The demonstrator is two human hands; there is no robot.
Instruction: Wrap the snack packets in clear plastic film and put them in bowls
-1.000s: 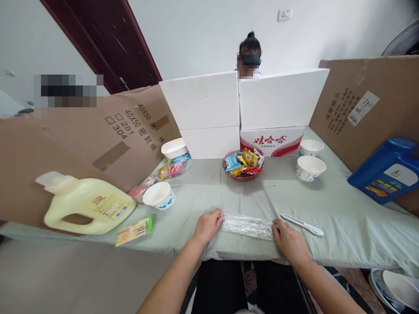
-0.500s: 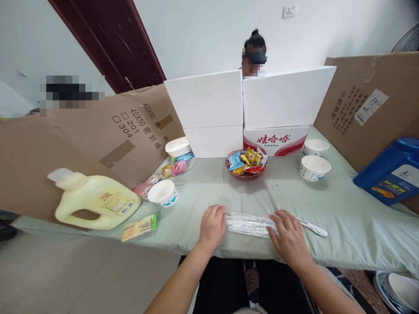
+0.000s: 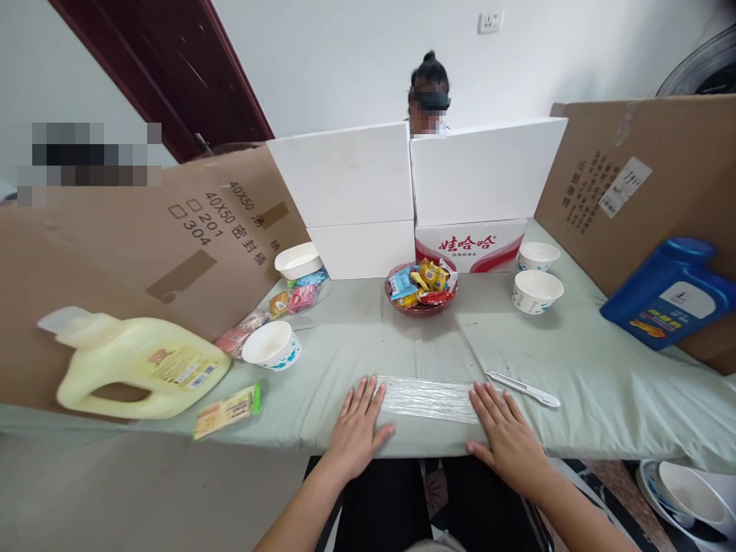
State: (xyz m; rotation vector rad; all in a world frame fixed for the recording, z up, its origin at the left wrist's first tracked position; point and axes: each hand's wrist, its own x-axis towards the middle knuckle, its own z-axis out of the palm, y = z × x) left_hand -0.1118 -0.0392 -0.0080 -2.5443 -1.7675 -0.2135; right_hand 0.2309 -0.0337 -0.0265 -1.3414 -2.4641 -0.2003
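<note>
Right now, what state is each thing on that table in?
Left hand: open, flat at the film's end.
Right hand: open, flat at its other end.
Film: rolled, lying flat.
Yellow jug: on its side, capped.
Blue jug: tipped over.
Candy bowl: full.
Paper bowls: upright, empty.

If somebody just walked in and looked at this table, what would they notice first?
Probably the two hands pressed flat at the near edge of the table: the left hand and right hand sit at either end of a clear plastic wrapped strip. Next, the red bowl of colourful snack packets in the middle. The big yellow jug lying at the left and the blue jug at the right stand out too.
</note>
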